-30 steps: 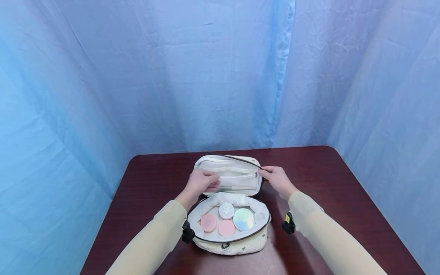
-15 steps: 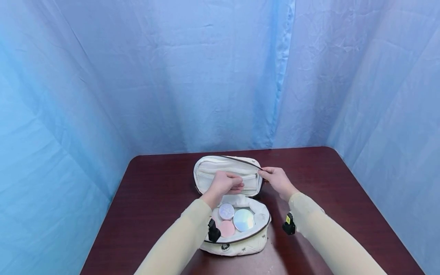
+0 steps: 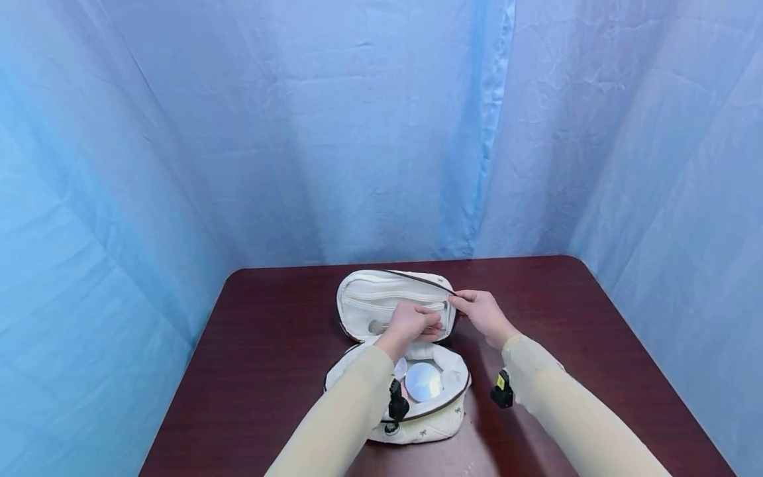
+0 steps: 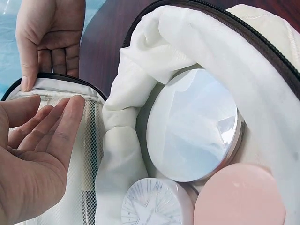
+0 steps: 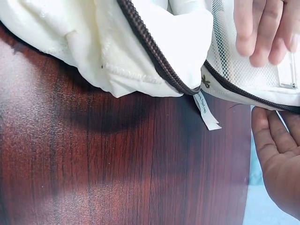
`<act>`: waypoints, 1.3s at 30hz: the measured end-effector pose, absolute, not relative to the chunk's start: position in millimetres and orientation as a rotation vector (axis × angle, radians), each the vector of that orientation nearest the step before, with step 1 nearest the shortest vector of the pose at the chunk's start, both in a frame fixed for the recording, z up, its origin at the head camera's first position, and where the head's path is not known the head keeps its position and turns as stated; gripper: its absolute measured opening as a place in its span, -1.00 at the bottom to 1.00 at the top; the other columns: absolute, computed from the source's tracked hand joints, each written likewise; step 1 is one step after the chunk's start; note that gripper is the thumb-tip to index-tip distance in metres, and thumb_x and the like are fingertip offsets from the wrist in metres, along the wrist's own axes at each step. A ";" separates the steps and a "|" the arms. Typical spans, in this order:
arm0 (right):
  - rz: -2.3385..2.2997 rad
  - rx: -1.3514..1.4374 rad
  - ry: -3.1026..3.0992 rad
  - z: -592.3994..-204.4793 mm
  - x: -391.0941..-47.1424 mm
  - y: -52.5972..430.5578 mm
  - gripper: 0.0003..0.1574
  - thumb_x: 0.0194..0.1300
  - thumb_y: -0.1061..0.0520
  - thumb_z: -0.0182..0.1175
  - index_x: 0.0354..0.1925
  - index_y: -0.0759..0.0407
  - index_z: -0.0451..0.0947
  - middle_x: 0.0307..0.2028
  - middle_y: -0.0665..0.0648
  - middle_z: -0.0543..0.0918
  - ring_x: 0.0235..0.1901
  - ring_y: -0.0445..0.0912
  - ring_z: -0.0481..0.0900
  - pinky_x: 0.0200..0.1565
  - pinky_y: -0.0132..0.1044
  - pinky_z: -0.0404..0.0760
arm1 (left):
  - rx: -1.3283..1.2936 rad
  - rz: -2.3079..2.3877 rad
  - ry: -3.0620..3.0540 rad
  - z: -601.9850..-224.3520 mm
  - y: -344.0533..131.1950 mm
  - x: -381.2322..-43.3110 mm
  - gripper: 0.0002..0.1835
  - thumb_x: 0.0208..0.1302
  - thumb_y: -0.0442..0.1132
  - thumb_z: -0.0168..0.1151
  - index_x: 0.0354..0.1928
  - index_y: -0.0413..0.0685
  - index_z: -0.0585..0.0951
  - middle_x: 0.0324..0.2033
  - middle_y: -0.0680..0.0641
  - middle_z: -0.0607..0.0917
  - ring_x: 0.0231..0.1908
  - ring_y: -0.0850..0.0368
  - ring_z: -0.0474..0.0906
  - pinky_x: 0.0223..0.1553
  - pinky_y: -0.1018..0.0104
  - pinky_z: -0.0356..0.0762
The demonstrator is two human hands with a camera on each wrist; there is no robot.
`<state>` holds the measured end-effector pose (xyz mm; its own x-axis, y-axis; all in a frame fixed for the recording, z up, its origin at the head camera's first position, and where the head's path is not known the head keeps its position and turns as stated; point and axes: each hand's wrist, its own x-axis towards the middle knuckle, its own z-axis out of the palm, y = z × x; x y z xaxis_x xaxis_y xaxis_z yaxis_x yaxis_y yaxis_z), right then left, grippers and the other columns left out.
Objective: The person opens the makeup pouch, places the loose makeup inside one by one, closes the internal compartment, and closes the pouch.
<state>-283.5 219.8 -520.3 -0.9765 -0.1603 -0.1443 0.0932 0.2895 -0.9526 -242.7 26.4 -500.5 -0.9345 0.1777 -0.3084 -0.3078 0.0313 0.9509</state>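
Note:
A cream makeup bag (image 3: 424, 434) stands on the table with its lid (image 3: 356, 286) folded back. My right hand (image 3: 484, 314) grips the lid's right edge, thumb on the inner side and fingers behind. My left hand (image 3: 413, 322) is over the lid's mesh pocket (image 4: 97, 159), fingers extended and apart from the thumb, nothing between them. A zipper pull (image 5: 290, 85) hangs near its fingertips. Behind the mesh lies a makeup brush (image 3: 377, 326), partly hidden by that hand. Inside the bag are a shiny round compact (image 4: 190, 126), a star-topped round case (image 4: 152, 206) and a pink round case (image 4: 241, 199).
The dark red wooden table (image 3: 268, 371) reaches out on both sides of the bag. Blue curtains (image 3: 381, 132) surround it at the back and sides. A white fabric tag (image 5: 206, 112) sticks out at the bag's hinge side.
My left hand has moved right across the lid's pocket, from its left half to near the right end. The left forearm now covers part of the bag's contents. My right hand keeps its grip.

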 end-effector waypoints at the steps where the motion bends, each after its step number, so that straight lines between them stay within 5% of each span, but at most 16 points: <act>1: -1.750 -0.064 2.344 -520.3 -283.4 220.1 -0.54 0.52 -0.01 0.18 0.16 0.29 0.62 -0.08 0.11 0.74 -0.16 -0.09 0.65 0.17 0.19 0.51 | -0.138 1.966 1.975 -501.4 27.8 -243.5 -0.71 0.41 -0.32 0.28 0.07 -0.35 0.68 -0.16 -0.31 0.78 -0.09 -0.16 0.76 -0.04 0.09 0.70; 20: -1.725 -0.132 2.323 -516.1 -281.8 223.5 -0.54 0.53 0.00 0.17 0.18 0.29 0.62 -0.02 0.14 0.73 -0.11 -0.09 0.68 0.21 0.23 0.48 | -0.178 1.917 2.247 -505.8 49.4 -259.4 -0.87 0.29 -0.32 0.40 -0.32 -0.28 0.78 -0.53 -0.16 0.78 -0.51 0.11 0.76 -0.41 0.29 0.72; 39: -1.717 -0.131 2.313 -513.4 -279.3 223.1 -0.54 0.52 0.01 0.18 0.17 0.31 0.62 0.03 0.18 0.71 -0.09 -0.10 0.69 0.19 0.16 0.52 | -0.152 1.789 2.363 -506.5 49.9 -267.4 -0.86 0.27 -0.27 0.46 -0.38 -0.21 0.80 -0.51 -0.15 0.79 -0.41 -0.04 0.79 -0.39 0.23 0.73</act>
